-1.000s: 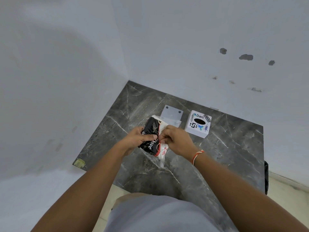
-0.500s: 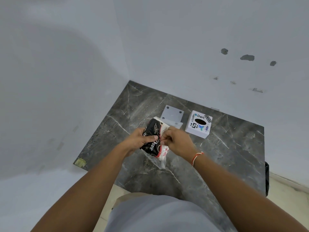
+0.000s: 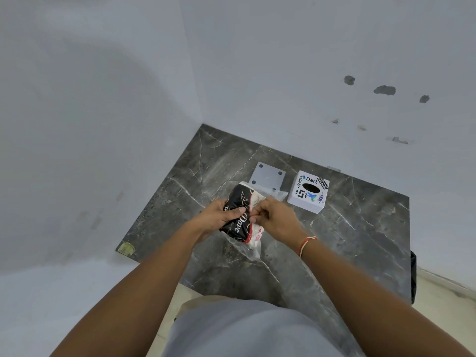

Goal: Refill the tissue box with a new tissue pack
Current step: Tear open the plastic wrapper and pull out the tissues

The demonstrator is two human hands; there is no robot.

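A black, white and red tissue pack [image 3: 240, 211] in clear plastic wrap is held just above the dark marble table [image 3: 347, 240]. My left hand [image 3: 217, 219] grips its left side with the thumb across the black face. My right hand [image 3: 277, 219] pinches the wrap along its right edge. A loose tail of clear wrap hangs from the pack's near end. The white tissue box [image 3: 307, 191], with stickers and a dark oval slot on top, stands on the table to the right of the pack. Its flat white base plate [image 3: 268, 176] lies beside it.
The table sits in a corner between two pale walls, one on the left and one behind. A small yellow sticker [image 3: 125, 248] marks the table's near left corner. A light floor shows past the table's right edge.
The two hands have stayed on the pack and shifted only slightly. The right-hand fingers have worked a little along the wrap's edge. The box and plate have not moved.
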